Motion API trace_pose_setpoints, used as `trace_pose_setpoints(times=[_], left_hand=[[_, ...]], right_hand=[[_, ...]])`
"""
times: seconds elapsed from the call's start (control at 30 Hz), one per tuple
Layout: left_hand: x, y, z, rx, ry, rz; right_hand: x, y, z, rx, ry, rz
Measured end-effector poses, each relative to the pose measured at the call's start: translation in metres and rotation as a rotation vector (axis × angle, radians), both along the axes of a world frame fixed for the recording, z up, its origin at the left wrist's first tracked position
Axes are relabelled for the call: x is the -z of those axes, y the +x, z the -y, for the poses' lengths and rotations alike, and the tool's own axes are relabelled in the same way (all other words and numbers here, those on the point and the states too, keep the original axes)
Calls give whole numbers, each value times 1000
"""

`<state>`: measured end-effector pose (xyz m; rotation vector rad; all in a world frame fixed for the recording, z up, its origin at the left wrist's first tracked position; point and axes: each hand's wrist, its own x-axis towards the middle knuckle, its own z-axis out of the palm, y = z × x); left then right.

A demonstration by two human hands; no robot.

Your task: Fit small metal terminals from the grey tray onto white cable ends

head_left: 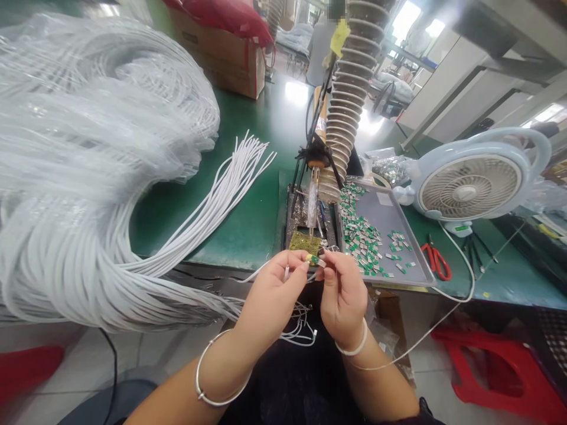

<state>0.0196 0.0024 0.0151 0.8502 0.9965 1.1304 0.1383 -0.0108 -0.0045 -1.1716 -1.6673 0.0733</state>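
Cable bundle [88,147] left of soldering station [305,218], parts tray [398,236] right of it, fan [469,183] beyond the tray

A small green-and-silver connector [315,260], nearly level, pinched between the fingertips of the left hand [270,301] and right hand [343,296], thin white cable [300,333] looping loosely below it

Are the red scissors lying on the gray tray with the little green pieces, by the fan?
No, the red scissors lie on the green bench, just right of the gray tray, as the head view shows. The little green pieces are on the tray, and the fan is nearby.
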Motion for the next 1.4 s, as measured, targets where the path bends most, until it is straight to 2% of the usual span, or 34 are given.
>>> trace_pose_setpoints(times=[0.1,0.33,0.57,0.9,1.07,1.4], left_hand=[[-1,0,-2,-17,-32,-23],[-4,1,-6,-20,-73,-11],[-8,1,-6,13,-103,107],[-12,1,-10,30,-99,187],[-15,2,-12,24,-87,201],[-16,4,-16,37,-100,234]], right_hand=[[6,2,1,2,101,42],[17,0,3,-60,169,-138],[8,1,0,-71,156,-29],[3,-3,-7,7,205,72],[2,-4,-12,-2,262,82],[-1,-5,-17,-17,264,82]])
